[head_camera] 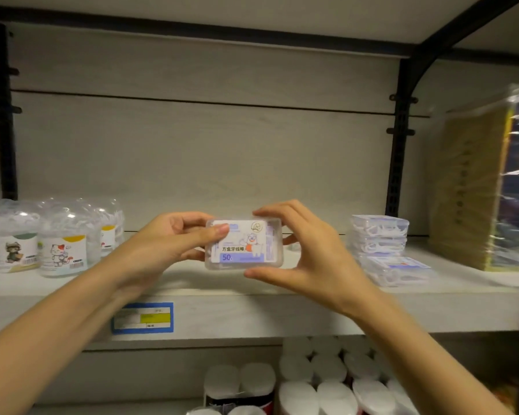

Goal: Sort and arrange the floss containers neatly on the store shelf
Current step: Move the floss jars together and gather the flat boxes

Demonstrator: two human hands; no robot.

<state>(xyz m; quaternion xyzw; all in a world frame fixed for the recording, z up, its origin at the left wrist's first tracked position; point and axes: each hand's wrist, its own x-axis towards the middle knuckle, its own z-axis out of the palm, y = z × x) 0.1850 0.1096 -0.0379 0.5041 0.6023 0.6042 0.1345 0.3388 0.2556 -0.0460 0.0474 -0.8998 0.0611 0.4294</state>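
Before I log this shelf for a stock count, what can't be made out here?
- Price tag on the shelf edge, head view: print too blurred to read.
- Round tubs at left: the rear ones hidden by the front ones, so no count.
- Stack of flat boxes at right: blurred; count unclear.
- Held floss box: small print unreadable, left hand thumb covers a corner.
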